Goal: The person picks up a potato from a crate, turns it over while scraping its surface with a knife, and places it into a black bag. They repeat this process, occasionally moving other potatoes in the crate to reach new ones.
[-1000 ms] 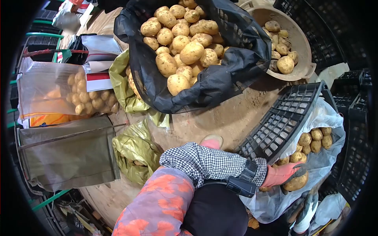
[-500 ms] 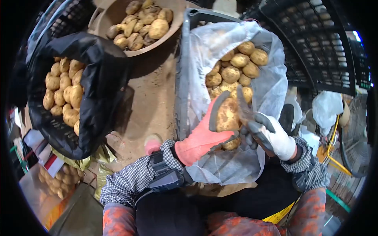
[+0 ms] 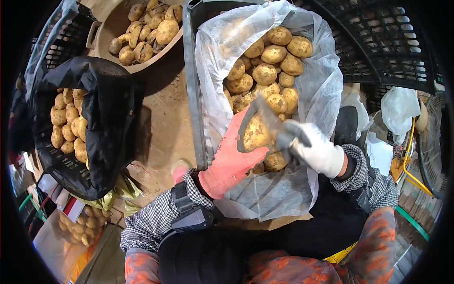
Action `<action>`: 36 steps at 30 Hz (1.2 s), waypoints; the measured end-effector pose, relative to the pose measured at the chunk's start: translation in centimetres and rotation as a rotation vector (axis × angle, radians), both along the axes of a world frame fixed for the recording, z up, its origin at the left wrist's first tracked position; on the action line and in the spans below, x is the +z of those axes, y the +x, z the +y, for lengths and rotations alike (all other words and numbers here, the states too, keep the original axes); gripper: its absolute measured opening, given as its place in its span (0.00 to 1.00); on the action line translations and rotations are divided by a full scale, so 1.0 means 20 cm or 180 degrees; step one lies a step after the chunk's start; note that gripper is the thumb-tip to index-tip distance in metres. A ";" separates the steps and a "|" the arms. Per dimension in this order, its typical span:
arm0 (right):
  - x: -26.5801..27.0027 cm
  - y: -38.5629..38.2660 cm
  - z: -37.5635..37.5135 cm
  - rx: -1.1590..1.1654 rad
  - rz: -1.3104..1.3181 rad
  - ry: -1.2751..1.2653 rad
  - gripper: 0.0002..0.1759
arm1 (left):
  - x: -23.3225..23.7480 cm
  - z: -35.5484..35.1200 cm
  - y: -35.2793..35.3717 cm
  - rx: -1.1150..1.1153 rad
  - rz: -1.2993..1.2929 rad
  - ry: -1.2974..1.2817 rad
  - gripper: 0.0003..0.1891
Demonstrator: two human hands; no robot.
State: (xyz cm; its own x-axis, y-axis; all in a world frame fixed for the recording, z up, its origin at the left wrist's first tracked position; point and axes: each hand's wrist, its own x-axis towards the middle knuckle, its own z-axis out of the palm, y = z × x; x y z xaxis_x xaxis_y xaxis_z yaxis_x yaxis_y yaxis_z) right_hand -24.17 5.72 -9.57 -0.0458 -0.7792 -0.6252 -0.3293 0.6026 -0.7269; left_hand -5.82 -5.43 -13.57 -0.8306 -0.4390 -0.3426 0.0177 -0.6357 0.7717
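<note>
My left hand [image 3: 236, 154], in a pink glove with grey palm and fingertips, is closed around a large potato [image 3: 256, 134] with brown patches on its skin. In my right hand [image 3: 314, 146], gloved in white with grey fingers, is a knife [image 3: 268, 112] with a dull grey blade, blurred by motion. The blade lies along the right side of the potato; whether it touches cannot be seen clearly. Both hands are over a crate [image 3: 190, 80] lined with white cloth [image 3: 321, 85], which holds several more potatoes [image 3: 265, 74].
To the left stands a black cloth-lined crate [image 3: 111, 113] of potatoes. A brown basin [image 3: 142, 66] with dirty, misshapen potatoes sits at the upper left. Black mesh crates [image 3: 378, 38] rise at the upper right, with a clear plastic bag [image 3: 399, 111] and a fan [image 3: 432, 146] below.
The view has shifted, so the lined crate appears further left and higher. Both hands have moved slightly left with it, and the knife now slants more to the left.
</note>
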 end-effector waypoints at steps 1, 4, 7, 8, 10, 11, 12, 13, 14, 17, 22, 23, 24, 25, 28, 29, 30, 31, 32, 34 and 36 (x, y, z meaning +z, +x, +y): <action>-0.06 0.01 0.05 0.0704 0.0505 -0.0830 0.18 | 0.00 -0.01 0.00 -0.0140 -0.0045 0.0054 0.41; -0.02 0.02 0.03 -0.0530 -0.0395 -0.1150 0.15 | 0.04 -0.04 0.00 -0.0156 0.0046 0.0533 0.41; 0.01 -0.01 -0.04 -0.1871 -0.2024 -0.0244 0.14 | 0.08 -0.05 -0.01 -0.0036 0.0264 0.0883 0.43; 0.02 0.01 -0.05 -0.1871 -0.1956 -0.0056 0.15 | 0.08 -0.05 0.00 -0.0036 0.0310 0.0787 0.44; 0.03 0.05 -0.04 -0.1779 -0.1781 -0.0112 0.18 | 0.05 -0.02 0.00 -0.0051 0.0395 0.0792 0.45; 0.02 0.04 -0.03 -0.1789 -0.1781 -0.0120 0.18 | 0.05 -0.02 0.00 -0.0066 0.0456 0.0823 0.45; 0.01 0.03 -0.02 -0.1467 -0.1660 -0.0112 0.18 | 0.06 -0.02 0.00 -0.0082 0.0452 0.0826 0.45; 0.00 0.02 -0.01 -0.1147 -0.1537 -0.0096 0.18 | 0.08 -0.02 0.01 -0.0180 0.0399 0.0863 0.44; 0.07 0.00 -0.04 -0.0863 -0.1457 0.0067 0.19 | 0.09 -0.02 0.01 -0.0278 0.0349 0.0902 0.44; 0.07 0.03 -0.04 -0.1525 -0.1626 0.0157 0.19 | 0.09 -0.03 0.00 -0.0361 0.0201 0.0975 0.43; -0.03 -0.03 0.04 0.1098 0.0444 -0.1103 0.27 | 0.08 -0.04 0.00 -0.0322 0.0141 0.0738 0.41; -0.04 -0.03 0.07 0.1096 0.0442 -0.1106 0.27 | 0.08 -0.04 0.00 -0.0347 0.0158 0.0672 0.41; -0.05 -0.03 0.09 0.0489 0.0016 -0.0835 0.26 | 0.08 -0.04 0.00 -0.0350 0.0159 0.0669 0.41; -0.05 -0.02 0.11 -0.0117 -0.0405 -0.0556 0.24 | 0.08 -0.03 0.01 -0.0287 0.0203 0.0694 0.41; 0.02 -0.02 0.01 -0.0192 -0.0586 -0.0474 0.22 | 0.00 -0.02 0.02 -0.0268 0.0293 0.0649 0.39; 0.01 -0.02 0.00 0.0093 -0.0457 -0.0811 0.23 | -0.01 -0.03 0.01 -0.0330 0.0336 0.0564 0.36; 0.02 -0.01 0.00 0.0103 -0.0465 -0.0811 0.23 | -0.01 -0.03 0.01 -0.0319 0.0331 0.0563 0.36; 0.04 0.00 -0.01 -0.0473 -0.0999 -0.0257 0.24 | 0.00 -0.02 0.00 -0.0239 0.0317 0.0686 0.30; 0.07 0.01 -0.02 -0.1046 -0.1522 0.0314 0.25 | 0.01 -0.02 -0.01 -0.0155 0.0304 0.0814 0.26; 0.07 0.01 -0.04 -0.1045 -0.1346 0.0136 0.27 | -0.02 -0.02 -0.02 -0.0032 0.0459 0.1128 0.24; 0.07 0.01 -0.04 -0.0980 -0.1335 0.0173 0.25 | -0.01 -0.02 -0.02 0.0153 0.0584 0.1414 0.25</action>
State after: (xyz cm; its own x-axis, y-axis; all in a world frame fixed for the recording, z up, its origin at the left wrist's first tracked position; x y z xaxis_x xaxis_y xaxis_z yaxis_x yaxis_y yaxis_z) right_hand -24.03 4.99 -8.17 -0.0046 -0.7350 -0.6781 0.1818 0.6661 -0.7233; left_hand -6.16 -5.78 -13.86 -0.8773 -0.3226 -0.3553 0.1655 -0.8983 0.4071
